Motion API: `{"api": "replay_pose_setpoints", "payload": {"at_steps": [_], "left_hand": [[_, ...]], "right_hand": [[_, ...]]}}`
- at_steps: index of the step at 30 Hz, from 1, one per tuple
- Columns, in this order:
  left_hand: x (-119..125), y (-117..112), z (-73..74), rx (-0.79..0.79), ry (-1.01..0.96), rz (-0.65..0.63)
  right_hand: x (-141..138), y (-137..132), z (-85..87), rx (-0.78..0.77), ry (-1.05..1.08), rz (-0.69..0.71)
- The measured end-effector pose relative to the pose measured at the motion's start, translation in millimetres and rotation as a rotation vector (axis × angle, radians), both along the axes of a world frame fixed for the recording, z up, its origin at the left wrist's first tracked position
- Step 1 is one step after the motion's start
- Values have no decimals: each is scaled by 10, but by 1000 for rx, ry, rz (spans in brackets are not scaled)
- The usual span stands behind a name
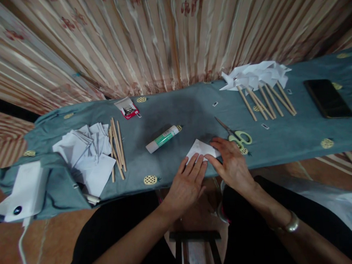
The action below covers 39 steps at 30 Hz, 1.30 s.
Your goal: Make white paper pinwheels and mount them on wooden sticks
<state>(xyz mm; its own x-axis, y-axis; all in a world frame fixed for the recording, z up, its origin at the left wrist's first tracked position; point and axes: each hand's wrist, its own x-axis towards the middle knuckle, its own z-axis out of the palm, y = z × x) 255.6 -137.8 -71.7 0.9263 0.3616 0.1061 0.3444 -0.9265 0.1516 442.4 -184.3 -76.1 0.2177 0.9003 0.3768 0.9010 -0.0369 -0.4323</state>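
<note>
A small folded white paper (pixel 200 149) lies on the blue cloth-covered table (pixel 281 131) near its front edge. My left hand (pixel 187 182) rests flat on the paper's left corner with fingers stretched out. My right hand (pixel 231 162) presses on the paper's right side, fingers extended and close together. A white glue stick with a green label (pixel 162 139) lies just left of the paper. Green-handled scissors (pixel 236 134) lie directly right of my right hand.
A pile of white paper pieces (pixel 85 157) and several wooden sticks (pixel 117 146) lie at the left. Finished paper pinwheels on sticks (pixel 260 85) sit at the back right, beside a black phone (pixel 327 98). A red box of pins (pixel 127 108) is behind, a white device (pixel 24 191) far left.
</note>
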Motion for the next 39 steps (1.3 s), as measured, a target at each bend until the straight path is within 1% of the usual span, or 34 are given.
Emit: {"api": "replay_pose_setpoints", "payload": {"at_steps": [7, 16, 21, 23, 27, 30, 32, 36, 39], "left_hand": [[-75, 12, -9, -1, 8, 3], [-366, 3, 25, 57, 14, 88], [-479, -17, 27, 70, -7, 97], [-489, -24, 34, 63, -13, 105], [-461, -15, 63, 17, -52, 133], [-425, 11, 97, -17, -79, 157], [-405, 35, 122, -29, -91, 170], [-372, 93, 184, -47, -111, 174], [-324, 137, 277, -43, -185, 199]], "right_hand": [[234, -126, 7, 8, -121, -104], [263, -138, -27, 38, -64, -82], [290, -142, -52, 38, -66, -76], [316, -147, -52, 50, -51, -60], [336, -146, -1, 86, 47, -22], [294, -120, 28, 69, 80, 50], [256, -92, 16, 48, 88, 91], [203, -29, -14, 53, 176, 85], [170, -8, 49, 79, 278, 69]]}}
